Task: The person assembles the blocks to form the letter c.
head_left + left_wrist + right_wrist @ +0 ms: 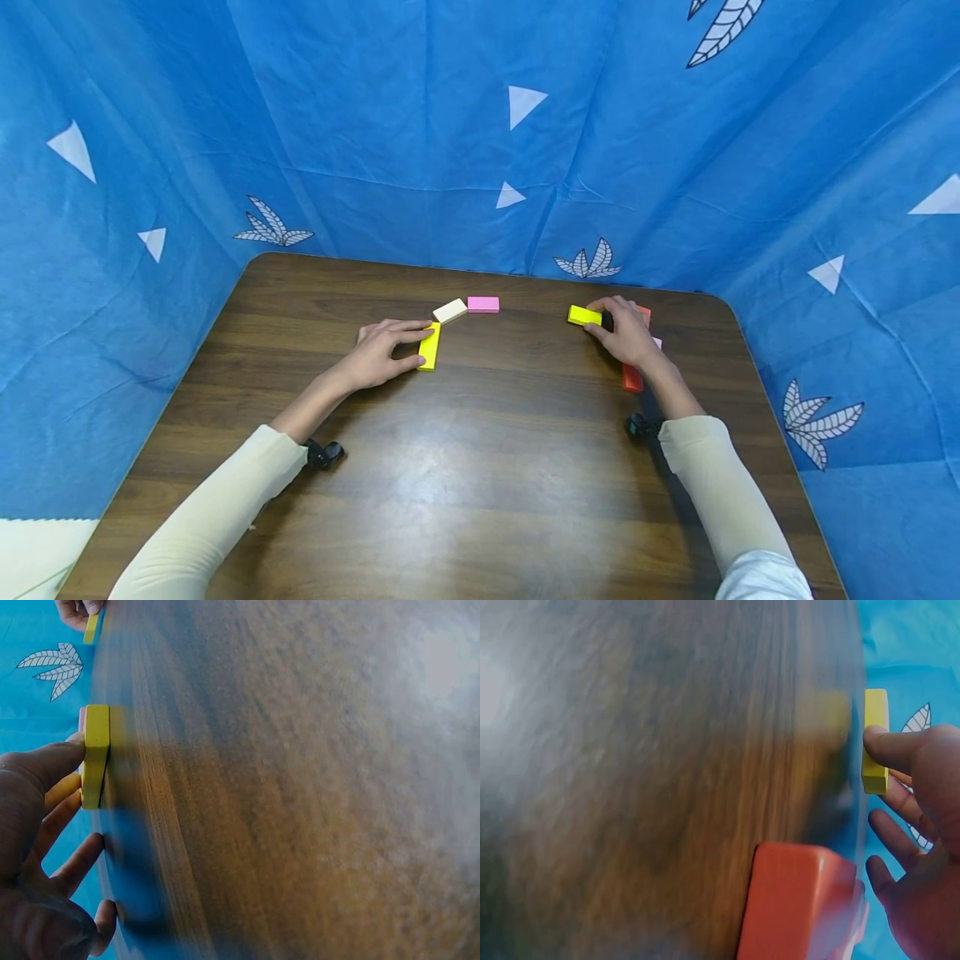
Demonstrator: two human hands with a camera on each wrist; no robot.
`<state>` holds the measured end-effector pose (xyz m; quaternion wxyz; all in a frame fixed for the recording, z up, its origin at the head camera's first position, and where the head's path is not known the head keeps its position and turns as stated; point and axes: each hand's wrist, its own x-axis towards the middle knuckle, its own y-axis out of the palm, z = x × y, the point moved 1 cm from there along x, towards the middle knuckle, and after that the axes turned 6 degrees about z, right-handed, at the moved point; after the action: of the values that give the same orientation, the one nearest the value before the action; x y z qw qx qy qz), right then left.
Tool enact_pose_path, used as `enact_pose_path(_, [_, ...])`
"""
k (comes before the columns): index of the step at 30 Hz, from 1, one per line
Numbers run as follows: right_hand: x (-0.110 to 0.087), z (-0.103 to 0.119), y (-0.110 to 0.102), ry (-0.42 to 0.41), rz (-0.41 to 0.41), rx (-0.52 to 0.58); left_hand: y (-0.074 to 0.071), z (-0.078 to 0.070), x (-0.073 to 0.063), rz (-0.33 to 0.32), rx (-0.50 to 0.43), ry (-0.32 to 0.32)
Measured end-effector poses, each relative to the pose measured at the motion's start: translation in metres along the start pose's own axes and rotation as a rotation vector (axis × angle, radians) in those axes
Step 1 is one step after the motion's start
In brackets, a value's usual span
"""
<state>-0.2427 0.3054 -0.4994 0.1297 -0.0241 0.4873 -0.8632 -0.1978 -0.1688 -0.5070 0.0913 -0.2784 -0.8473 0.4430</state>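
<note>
In the head view my left hand (384,353) pinches a flat yellow block (429,348) by its two ends, thumb at the near end and fingers at the far one. That block lies on the table, its far end close to a cream block (450,311). A pink block (483,305) continues the line to the right. Toward the back right, my right hand (628,332) holds another yellow block (584,315) between thumb and fingers. The right wrist view shows this block (875,742) with the thumb across its side and the other fingers behind.
Under and beside the right hand lie a red block (632,378), a second red block (645,315) and a pale pink block (657,342), partly hidden. The brown wooden table (495,467) ends at a blue patterned curtain (420,150) on the back and sides.
</note>
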Motion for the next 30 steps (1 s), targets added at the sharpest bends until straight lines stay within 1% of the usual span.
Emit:
enact_pose_path(7, [0.006, 0.009, 0.006, -0.008, 0.023, 0.018, -0.001, 0.001, -0.002, -0.01, 0.016, 0.005])
enact_pose_path(16, [0.014, 0.02, 0.015, -0.033, 0.02, 0.052, 0.001, 0.0, -0.003, -0.005, 0.014, -0.004])
enact_pose_path(23, [0.018, 0.029, 0.02, -0.026, 0.02, 0.05, 0.002, 0.0, -0.001, -0.002, 0.007, -0.007])
enact_pose_path(30, [0.023, 0.035, 0.025, -0.059, 0.019, 0.059, 0.002, 0.0, 0.0, -0.003, 0.005, -0.007])
